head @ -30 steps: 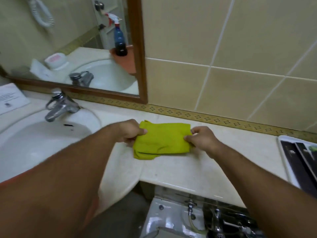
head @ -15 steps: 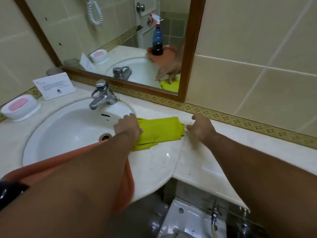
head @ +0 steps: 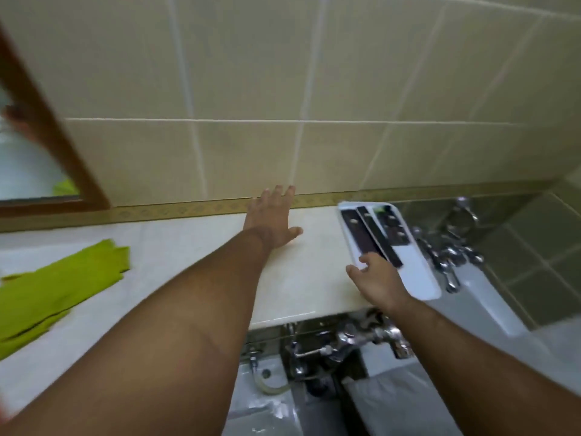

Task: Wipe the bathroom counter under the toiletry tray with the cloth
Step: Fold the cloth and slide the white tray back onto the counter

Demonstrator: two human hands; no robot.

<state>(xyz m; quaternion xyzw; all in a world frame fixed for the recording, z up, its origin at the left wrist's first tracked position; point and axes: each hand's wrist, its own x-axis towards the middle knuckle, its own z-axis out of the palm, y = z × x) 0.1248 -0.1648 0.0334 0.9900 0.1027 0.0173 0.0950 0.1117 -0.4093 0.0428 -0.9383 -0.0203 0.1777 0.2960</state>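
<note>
A folded yellow-green cloth (head: 53, 287) lies by itself on the cream counter (head: 308, 278) at the far left. The white toiletry tray (head: 418, 272), with dark flat packets on it, sits at the counter's right end. My left hand (head: 272, 220) is stretched out over the counter near the wall, fingers spread, holding nothing, a little left of the tray. My right hand (head: 379, 276) is open at the tray's near left edge, fingertips touching or almost touching its rim.
A tiled wall with a patterned border runs behind the counter. A wood-framed mirror (head: 53, 152) is at the left. Chrome taps and pipes (head: 345, 341) sit below the counter's front edge, with more chrome fittings (head: 449, 256) and a white basin to the tray's right.
Both hands have let go of the cloth, which stays at the left. The view has swung right and both hands have reached toward the tray.
</note>
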